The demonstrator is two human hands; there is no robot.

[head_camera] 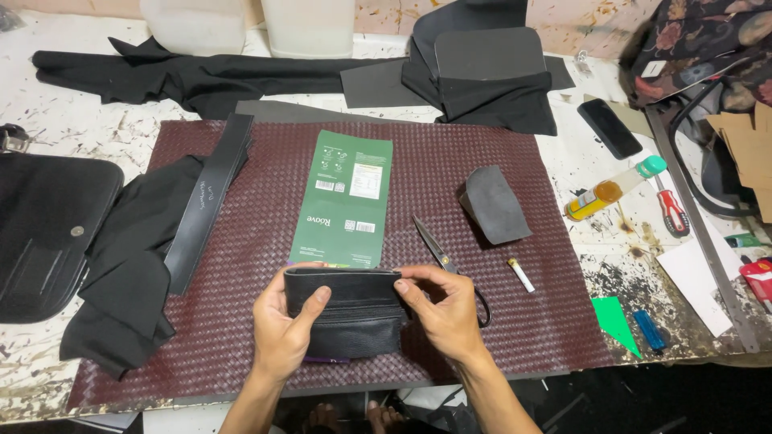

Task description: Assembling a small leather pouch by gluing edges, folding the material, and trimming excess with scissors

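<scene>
A small black leather pouch [354, 309] with a zipper across its front is held upright over a dark red woven mat [515, 321]. My left hand [283, 329] grips its left end, thumb on the front. My right hand [442, 309] holds its right end, fingers pinching the top edge. Just behind the pouch lies a flat green packet [344, 197]. Black scissors [438, 249] lie on the mat beside my right hand.
A dark grey folded piece [494, 205] and a small white tube [520, 274] lie right of the scissors. Black strips and cloth [153, 241] cover the mat's left. A black bag [44, 233], a phone [609, 127], a glue bottle [611, 189], a screwdriver [670, 209] and a blue lighter [648, 329] ring the mat.
</scene>
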